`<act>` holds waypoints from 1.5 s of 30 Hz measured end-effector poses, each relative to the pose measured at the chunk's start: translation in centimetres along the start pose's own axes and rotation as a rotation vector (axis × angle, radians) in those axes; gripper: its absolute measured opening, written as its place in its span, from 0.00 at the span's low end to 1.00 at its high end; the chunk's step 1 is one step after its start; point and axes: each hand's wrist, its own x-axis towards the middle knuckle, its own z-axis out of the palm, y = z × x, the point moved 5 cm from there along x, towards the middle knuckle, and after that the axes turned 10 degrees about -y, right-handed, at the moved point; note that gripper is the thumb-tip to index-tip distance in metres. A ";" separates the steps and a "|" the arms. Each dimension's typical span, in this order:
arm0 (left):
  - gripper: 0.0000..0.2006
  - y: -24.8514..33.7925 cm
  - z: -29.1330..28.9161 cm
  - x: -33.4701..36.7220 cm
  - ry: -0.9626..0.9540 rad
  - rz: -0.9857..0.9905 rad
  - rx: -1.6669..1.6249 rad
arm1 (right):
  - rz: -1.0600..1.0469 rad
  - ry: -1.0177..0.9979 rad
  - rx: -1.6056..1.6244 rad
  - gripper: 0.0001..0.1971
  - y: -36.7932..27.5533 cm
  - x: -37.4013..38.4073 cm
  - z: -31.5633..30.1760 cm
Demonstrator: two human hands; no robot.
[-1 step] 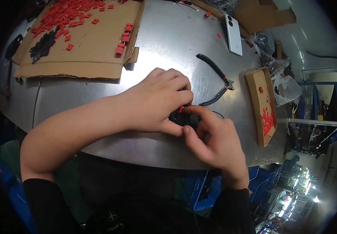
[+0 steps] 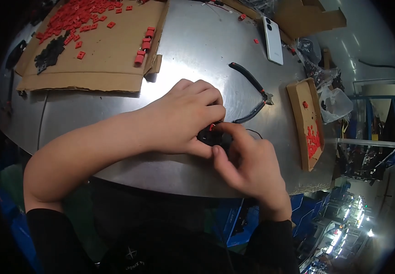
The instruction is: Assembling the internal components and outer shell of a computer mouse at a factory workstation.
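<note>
A small black part (image 2: 205, 135) with a red piece (image 2: 212, 127) on it is held low over the metal table, near its front edge. My left hand (image 2: 189, 116) has its fingers curled over the far side of the part, its thumb against the near side. My right hand (image 2: 248, 157) is closed at the part's right side, forefinger bent onto it close to the red piece and thumb tip near the left thumb. Much of the part is hidden by my fingers. Black-handled cutting pliers (image 2: 267, 97) lie spread just beyond my right hand.
At the far left, a cardboard tray (image 2: 108, 82) holds many loose red pieces (image 2: 76, 18) and a heap of black parts (image 2: 51, 54). Red blocks (image 2: 146, 43) line its right edge. To the right are a white phone (image 2: 273, 42), a narrow cardboard box (image 2: 297, 114) with red bits, and plastic bags (image 2: 337, 104).
</note>
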 end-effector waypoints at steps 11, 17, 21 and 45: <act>0.29 0.6 -0.3 0.2 -0.053 -0.016 -0.026 | -0.216 0.076 0.043 0.34 7.5 1.9 -5.6; 0.29 0.3 -0.1 0.2 -0.074 -0.023 -0.007 | -0.265 -0.096 -0.266 0.50 11.0 4.3 -3.6; 0.29 0.2 -0.1 0.3 -0.061 -0.009 -0.007 | -0.291 0.104 -0.274 0.48 10.2 5.9 -3.6; 0.30 0.5 1.1 0.5 0.098 -0.034 -0.013 | -0.633 0.511 1.012 0.39 -0.8 2.5 -1.9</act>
